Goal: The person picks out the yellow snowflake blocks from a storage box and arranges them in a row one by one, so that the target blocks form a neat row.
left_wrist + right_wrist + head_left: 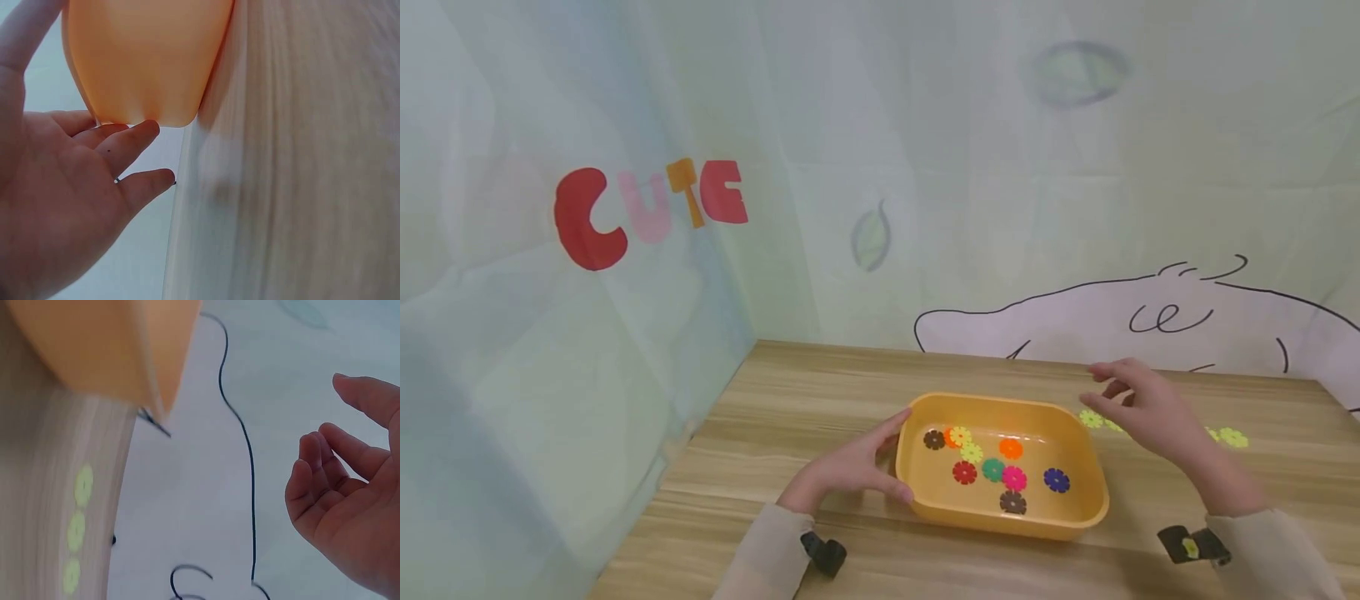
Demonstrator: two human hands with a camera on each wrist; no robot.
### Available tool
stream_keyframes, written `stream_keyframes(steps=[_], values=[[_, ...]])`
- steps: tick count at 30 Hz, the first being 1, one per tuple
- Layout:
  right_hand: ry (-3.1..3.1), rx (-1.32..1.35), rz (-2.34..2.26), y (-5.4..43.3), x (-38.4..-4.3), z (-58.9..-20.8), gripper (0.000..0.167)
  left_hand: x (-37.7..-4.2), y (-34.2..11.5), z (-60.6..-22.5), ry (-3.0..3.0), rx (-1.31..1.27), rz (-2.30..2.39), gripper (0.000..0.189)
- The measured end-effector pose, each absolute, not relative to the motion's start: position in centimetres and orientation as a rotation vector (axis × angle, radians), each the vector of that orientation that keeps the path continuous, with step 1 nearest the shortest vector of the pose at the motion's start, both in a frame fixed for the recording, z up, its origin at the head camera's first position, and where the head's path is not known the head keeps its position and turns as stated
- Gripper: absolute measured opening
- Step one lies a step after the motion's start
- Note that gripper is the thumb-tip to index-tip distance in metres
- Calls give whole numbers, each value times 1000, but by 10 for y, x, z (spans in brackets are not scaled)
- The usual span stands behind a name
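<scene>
Yellow-orange tray [1000,523]: on the desk [820,367], between the two hands, with flower-shaped discs lying in it.
Left side of tray: a brown disc [934,439], just beside an orange disc [949,437] partly covered by a yellow one; a second yellow disc [972,453] lies just nearer, and a red disc [964,472] nearer again.
Middle of tray: another orange disc [1011,448] on the far side; a green disc [992,470] and a pink disc [1015,478] side by side; a dark brown disc [1012,503] at the near side.
Right side of tray: a blue disc [1057,480], apart from the others.
Left hand [850,468]: spread, thumb and fingers touching the tray's left end.
Right hand [1153,412]: raised beyond the tray's far right corner, fingers loosely bent, thumb apart, holding nothing.
Yellow-green discs [1232,437]: in a row on the far right of the desk, partly hidden by the right hand.
Far wall: a black-outlined drawing [1075,321].
</scene>
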State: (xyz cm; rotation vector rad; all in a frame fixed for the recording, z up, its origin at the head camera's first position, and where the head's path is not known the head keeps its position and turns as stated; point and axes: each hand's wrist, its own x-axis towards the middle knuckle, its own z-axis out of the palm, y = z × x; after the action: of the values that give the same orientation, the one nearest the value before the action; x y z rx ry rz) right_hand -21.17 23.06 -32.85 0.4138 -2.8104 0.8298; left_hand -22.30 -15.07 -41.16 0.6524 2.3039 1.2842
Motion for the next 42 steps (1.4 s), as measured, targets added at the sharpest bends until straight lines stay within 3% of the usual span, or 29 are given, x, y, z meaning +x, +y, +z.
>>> stream_keyframes(steps=[20, 42], values=[[-2824, 663, 1041, 140, -216, -370, 38, -225, -152, -410, 2281, 654, 1324, 114], [-2953, 536, 1270, 124, -228, -418, 35, -223, -151, -410, 2297, 663, 1306, 115]])
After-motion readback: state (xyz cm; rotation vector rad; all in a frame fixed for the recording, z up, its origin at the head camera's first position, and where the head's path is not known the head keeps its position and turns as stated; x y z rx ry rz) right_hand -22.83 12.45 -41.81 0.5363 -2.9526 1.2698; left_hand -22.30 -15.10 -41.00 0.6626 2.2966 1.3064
